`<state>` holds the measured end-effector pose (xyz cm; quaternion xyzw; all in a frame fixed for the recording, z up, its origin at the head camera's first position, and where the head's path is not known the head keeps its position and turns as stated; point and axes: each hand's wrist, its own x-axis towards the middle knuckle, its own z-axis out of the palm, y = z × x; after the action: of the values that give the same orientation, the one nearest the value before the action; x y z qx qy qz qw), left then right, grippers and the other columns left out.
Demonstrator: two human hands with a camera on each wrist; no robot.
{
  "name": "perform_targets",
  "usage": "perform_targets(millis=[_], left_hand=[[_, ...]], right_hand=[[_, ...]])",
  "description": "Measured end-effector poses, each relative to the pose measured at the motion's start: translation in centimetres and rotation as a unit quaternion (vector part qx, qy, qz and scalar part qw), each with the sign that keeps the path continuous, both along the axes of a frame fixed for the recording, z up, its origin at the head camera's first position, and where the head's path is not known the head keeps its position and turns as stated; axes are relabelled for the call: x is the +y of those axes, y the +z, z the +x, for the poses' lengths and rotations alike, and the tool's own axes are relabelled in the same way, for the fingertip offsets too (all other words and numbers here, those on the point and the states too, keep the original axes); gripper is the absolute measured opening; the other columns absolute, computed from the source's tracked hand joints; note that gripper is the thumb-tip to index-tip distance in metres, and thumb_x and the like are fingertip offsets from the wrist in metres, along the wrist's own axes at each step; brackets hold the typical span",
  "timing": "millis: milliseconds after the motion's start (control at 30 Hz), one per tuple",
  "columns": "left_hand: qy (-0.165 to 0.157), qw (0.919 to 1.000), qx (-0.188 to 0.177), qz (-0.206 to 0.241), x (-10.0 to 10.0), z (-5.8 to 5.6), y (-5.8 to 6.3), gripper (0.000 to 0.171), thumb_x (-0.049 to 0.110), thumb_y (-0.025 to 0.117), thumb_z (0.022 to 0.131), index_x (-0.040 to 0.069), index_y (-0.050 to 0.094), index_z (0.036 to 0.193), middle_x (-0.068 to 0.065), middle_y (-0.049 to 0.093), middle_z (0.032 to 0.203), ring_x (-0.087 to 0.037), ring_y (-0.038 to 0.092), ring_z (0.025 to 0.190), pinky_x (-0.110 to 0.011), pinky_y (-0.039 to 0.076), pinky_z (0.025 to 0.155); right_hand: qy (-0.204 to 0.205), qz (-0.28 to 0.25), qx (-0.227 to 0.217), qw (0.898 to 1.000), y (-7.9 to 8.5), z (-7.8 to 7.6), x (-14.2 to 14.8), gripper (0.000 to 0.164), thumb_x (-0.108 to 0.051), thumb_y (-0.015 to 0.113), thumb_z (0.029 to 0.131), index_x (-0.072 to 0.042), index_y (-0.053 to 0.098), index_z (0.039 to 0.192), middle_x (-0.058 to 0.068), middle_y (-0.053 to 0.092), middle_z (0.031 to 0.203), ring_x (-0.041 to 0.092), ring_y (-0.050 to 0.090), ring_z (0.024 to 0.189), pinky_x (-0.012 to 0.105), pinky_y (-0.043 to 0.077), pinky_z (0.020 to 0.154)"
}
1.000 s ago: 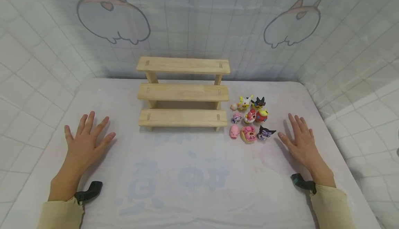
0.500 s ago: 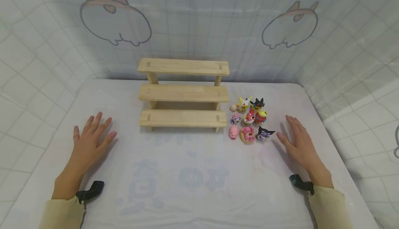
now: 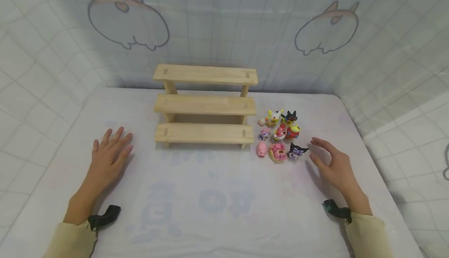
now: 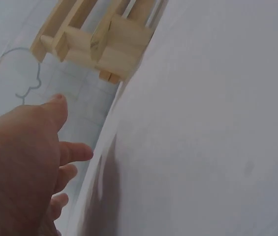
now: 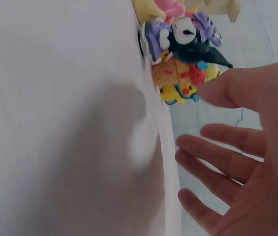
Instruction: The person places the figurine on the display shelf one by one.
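Note:
My right hand (image 3: 333, 166) hovers just right of the toy figurines, thumb and fingers apart with nothing between them. Nearest to it is a black-and-purple figurine (image 3: 296, 151) with pointed ears, large in the right wrist view too. Left of that lie a pink figurine in a tan ring (image 3: 278, 152) and a pink pig figurine (image 3: 262, 149). Behind them stand a red-and-white figurine (image 3: 280, 132), a red-and-yellow one (image 3: 292, 131) and several others. My left hand (image 3: 108, 160) is over the left side of the table, fingers spread and holding nothing.
A three-step wooden shelf (image 3: 204, 133) stands at the back middle of the table, left of the figurines. The table has a white printed cloth (image 3: 217, 227). Gridded curtains with cartoon animal outlines (image 3: 128, 20) hang behind and at both sides.
My right hand has moved slightly left toward the black-and-purple figurine, and its fingers have bent. My left hand has shifted a little to the right. The figurines and shelf stay in place.

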<state>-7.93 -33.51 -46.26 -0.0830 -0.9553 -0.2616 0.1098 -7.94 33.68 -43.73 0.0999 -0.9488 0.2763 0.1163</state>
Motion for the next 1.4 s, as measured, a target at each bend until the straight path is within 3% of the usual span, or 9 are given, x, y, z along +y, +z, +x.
perform_targets(millis=[133, 233, 300, 433, 533, 733, 1000, 1267, 1400], left_hand=[[-0.003, 0.9989, 0.023, 0.042, 1.1, -0.3, 0.3, 0.052, 0.031, 0.051, 0.111, 0.006, 0.049, 0.157, -0.022, 0.037, 0.167, -0.048, 0.011, 0.162, -0.075, -0.007, 0.124], [-0.005, 0.9960, 0.028, 0.085, 2.0, -0.5, 0.2, 0.050, 0.028, 0.049, 0.112, 0.007, 0.048, 0.157, -0.023, 0.042, 0.164, -0.048, 0.013, 0.161, -0.072, -0.007, 0.126], [-0.005, 0.9943, 0.019, 0.105, 2.7, -0.5, 0.1, 0.049, 0.028, 0.046, 0.113, 0.006, 0.048, 0.158, -0.024, 0.043, 0.162, -0.047, 0.013, 0.162, -0.068, -0.007, 0.128], [-0.007, 0.9928, 0.006, 0.120, 4.0, -0.5, 0.1, 0.048, 0.027, 0.043, 0.114, 0.002, 0.050, 0.155, -0.027, 0.045, 0.160, -0.049, 0.013, 0.161, -0.067, -0.006, 0.129], [-0.013, 0.9916, 0.010, 0.128, 4.9, -0.7, 0.0, 0.047, 0.026, 0.043, 0.115, -0.001, 0.054, 0.151, -0.027, 0.047, 0.158, -0.051, 0.015, 0.160, -0.069, -0.005, 0.128], [-0.015, 0.9908, -0.003, 0.134, 6.8, -1.6, 0.1, 0.049, 0.031, 0.040, 0.115, -0.003, 0.056, 0.149, -0.026, 0.047, 0.159, -0.050, 0.018, 0.160, -0.068, -0.002, 0.129], [-0.009, 0.9895, -0.014, 0.144, 8.3, -2.1, -0.1, 0.052, 0.032, 0.043, 0.115, -0.004, 0.053, 0.151, -0.028, 0.045, 0.160, -0.047, 0.024, 0.159, -0.063, 0.006, 0.131], [0.048, 0.9807, -0.061, 0.180, 8.8, -1.4, 0.2, 0.059, 0.041, 0.043, 0.114, -0.009, 0.061, 0.140, -0.027, 0.034, 0.167, -0.061, 0.018, 0.154, -0.080, 0.009, 0.121], [0.066, 0.9773, -0.055, 0.194, 9.1, -1.4, 0.4, 0.057, 0.040, 0.046, 0.113, -0.009, 0.062, 0.139, -0.026, 0.038, 0.165, -0.060, 0.021, 0.154, -0.073, 0.013, 0.126]], right_hand=[[0.022, -0.027, 0.006, 0.999, 0.2, 0.1, -0.3, 0.055, -0.002, 0.073, 0.092, -0.016, 0.063, 0.144, 0.006, 0.073, 0.134, 0.034, 0.065, 0.128, 0.007, 0.034, 0.104], [0.045, -0.039, -0.019, 0.998, 0.3, 0.2, -0.6, 0.060, 0.000, 0.071, 0.089, -0.016, 0.061, 0.146, 0.006, 0.072, 0.136, 0.033, 0.066, 0.126, 0.003, 0.031, 0.103], [0.055, -0.032, -0.036, 0.997, 0.2, 0.2, -0.8, 0.060, -0.002, 0.072, 0.090, -0.016, 0.060, 0.147, 0.007, 0.070, 0.138, 0.034, 0.066, 0.125, 0.009, 0.036, 0.104], [0.068, -0.012, -0.062, 0.996, 0.1, 0.0, -1.0, 0.057, -0.010, 0.076, 0.094, -0.015, 0.059, 0.147, 0.008, 0.067, 0.143, 0.034, 0.065, 0.126, 0.038, 0.047, 0.108], [0.072, -0.011, -0.072, 0.995, 0.2, -0.3, -1.2, 0.057, -0.019, 0.080, 0.094, -0.015, 0.059, 0.147, 0.009, 0.066, 0.144, 0.033, 0.064, 0.127, 0.051, 0.049, 0.107], [0.063, -0.038, -0.093, 0.993, 0.6, -0.8, -2.2, 0.060, -0.034, 0.084, 0.092, -0.015, 0.061, 0.144, 0.012, 0.069, 0.138, 0.038, 0.064, 0.126, 0.065, 0.049, 0.105], [0.042, -0.046, -0.065, 0.996, 0.4, -1.3, -3.0, 0.047, -0.024, 0.086, 0.090, -0.009, 0.069, 0.132, 0.015, 0.075, 0.126, 0.040, 0.073, 0.114, 0.063, 0.053, 0.101], [0.028, -0.054, -0.075, 0.995, -0.1, -1.2, -3.2, 0.043, -0.021, 0.085, 0.092, -0.008, 0.069, 0.130, 0.018, 0.075, 0.122, 0.040, 0.074, 0.110, 0.063, 0.054, 0.099], [0.027, -0.056, -0.072, 0.995, -0.1, -0.9, -3.1, 0.042, -0.021, 0.084, 0.093, -0.008, 0.070, 0.130, 0.019, 0.075, 0.122, 0.042, 0.074, 0.109, 0.065, 0.053, 0.099]])
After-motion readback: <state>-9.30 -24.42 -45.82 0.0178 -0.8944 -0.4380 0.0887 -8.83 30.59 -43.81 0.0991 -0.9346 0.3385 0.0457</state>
